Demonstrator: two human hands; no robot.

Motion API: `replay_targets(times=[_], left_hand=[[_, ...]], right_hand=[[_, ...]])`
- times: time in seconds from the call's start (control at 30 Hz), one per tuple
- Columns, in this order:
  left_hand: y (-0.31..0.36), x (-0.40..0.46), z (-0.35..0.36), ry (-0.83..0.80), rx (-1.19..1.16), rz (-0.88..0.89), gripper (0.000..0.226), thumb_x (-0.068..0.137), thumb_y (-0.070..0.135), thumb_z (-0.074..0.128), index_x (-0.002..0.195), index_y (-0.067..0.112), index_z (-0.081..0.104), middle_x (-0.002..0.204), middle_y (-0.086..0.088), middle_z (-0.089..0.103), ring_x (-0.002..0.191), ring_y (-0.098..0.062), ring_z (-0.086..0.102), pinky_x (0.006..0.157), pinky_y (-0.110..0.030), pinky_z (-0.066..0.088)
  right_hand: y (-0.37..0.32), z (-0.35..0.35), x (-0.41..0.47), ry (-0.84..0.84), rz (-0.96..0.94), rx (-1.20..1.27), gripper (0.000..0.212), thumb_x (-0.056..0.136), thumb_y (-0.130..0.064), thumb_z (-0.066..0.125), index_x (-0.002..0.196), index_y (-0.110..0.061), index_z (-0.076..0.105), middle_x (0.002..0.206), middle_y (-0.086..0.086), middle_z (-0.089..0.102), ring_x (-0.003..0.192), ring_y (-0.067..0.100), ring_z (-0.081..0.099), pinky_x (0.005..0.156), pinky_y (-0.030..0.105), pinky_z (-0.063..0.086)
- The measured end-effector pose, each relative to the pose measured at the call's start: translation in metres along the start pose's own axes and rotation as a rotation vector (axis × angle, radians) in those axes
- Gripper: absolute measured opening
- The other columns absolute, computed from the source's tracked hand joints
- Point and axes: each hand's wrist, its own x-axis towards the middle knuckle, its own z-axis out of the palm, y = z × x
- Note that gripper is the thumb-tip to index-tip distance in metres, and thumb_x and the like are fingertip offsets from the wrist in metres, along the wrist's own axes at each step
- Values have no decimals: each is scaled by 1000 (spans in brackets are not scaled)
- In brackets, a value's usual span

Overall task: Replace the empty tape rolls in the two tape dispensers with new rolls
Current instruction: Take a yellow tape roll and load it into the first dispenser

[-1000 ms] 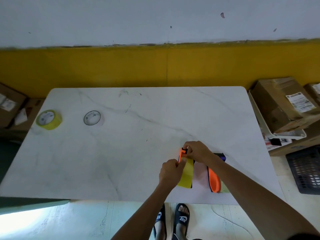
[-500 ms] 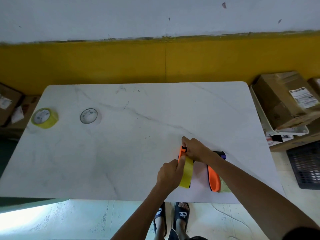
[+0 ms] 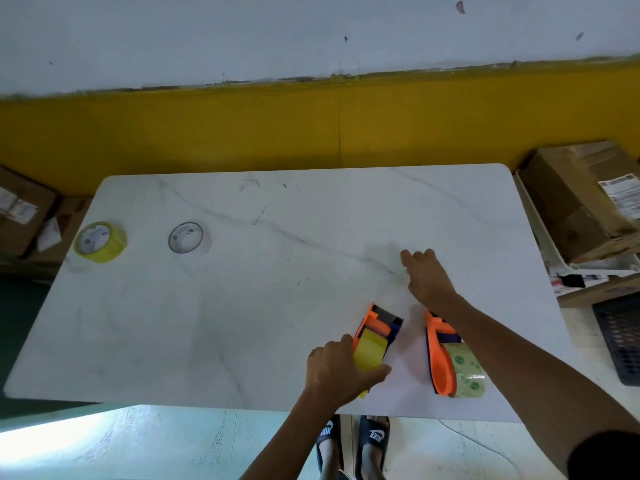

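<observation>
Two orange tape dispensers lie near the table's front edge. The left dispenser (image 3: 375,327) carries a yellow tape roll (image 3: 369,348), and my left hand (image 3: 341,370) grips that roll and the dispenser's rear. The right dispenser (image 3: 440,358) holds a clear greenish roll (image 3: 465,370) and lies on its side under my right forearm. My right hand (image 3: 426,277) hovers over the table beyond the dispensers, fingers spread, holding nothing. At the far left sit a yellow roll (image 3: 100,241) and a thin, nearly empty core (image 3: 187,238).
The white marble table (image 3: 242,306) stands against a yellow and white wall. Cardboard boxes (image 3: 581,202) and a white tray are stacked to the right, a dark crate (image 3: 620,341) on the floor below them. More boxes (image 3: 20,213) lie at the left.
My right hand has let go of the left dispenser's front and moved up and away to the right, fingers spread. The left hand stays on the yellow roll.
</observation>
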Motion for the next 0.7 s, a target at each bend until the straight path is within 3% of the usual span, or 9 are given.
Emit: replay_targets(times=[0.27, 0.37, 0.47, 0.57, 0.7], left_hand=[[-4, -3, -6, -88, -20, -27, 66, 61, 68, 60, 103, 19, 51, 95, -1, 65, 86, -24, 64, 75, -34, 53], [-2, -4, -9, -108, -53, -36, 50, 64, 47, 64, 100, 16, 49, 87, -1, 59, 80, -24, 61, 62, -29, 44], [-6, -10, -9, -79, -142, -36, 43, 63, 40, 64, 95, 17, 49, 80, 2, 57, 72, -21, 58, 51, -26, 37], [-23, -20, -9, -52, -260, -58, 42, 61, 41, 67, 95, 22, 51, 80, 4, 64, 71, -17, 64, 57, -32, 51], [-44, -28, -21, 40, -344, -38, 44, 61, 42, 73, 98, 29, 51, 83, 6, 67, 72, -9, 65, 65, -30, 58]], right_hand=[[9, 7, 13, 50, 80, -15, 36, 76, 18, 45, 106, 1, 54, 82, 16, 54, 87, 29, 44, 56, 37, 36], [8, 11, 11, 63, 101, 35, 32, 79, 15, 44, 103, -2, 57, 89, 15, 59, 89, 30, 50, 60, 38, 44], [7, 15, 9, 54, 118, 45, 28, 82, 9, 45, 102, -5, 60, 94, 14, 63, 94, 31, 54, 60, 33, 40], [4, 20, 7, -12, 97, 187, 23, 86, 1, 48, 101, -7, 63, 95, 13, 66, 95, 29, 56, 68, 31, 40], [-19, 12, -1, -147, 130, 656, 18, 85, 0, 55, 93, -14, 63, 64, 4, 59, 57, 16, 52, 61, 27, 40]])
